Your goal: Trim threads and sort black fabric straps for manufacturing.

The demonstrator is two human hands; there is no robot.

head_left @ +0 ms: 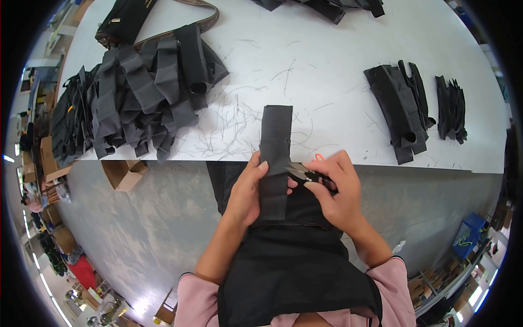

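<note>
A flat black fabric strip (277,128) stands out over the table's front edge, gripped along its left side by my left hand (248,188), whose thumb lies on top and fingertips show past the strip's right side. Closed round a small pair of thread snips (310,174) is my right hand (340,188). The metal blades point left and reach the strip's right edge; whether they touch it or a thread, I cannot tell. A red-orange loop shows at the snips' handle.
Cut thread ends litter the white table (327,65). At its left lies a big heap of black strips (136,92), with a black bag (125,24) behind. Smaller strip stacks (395,109) are at right. A cardboard box (124,173) is below the front edge.
</note>
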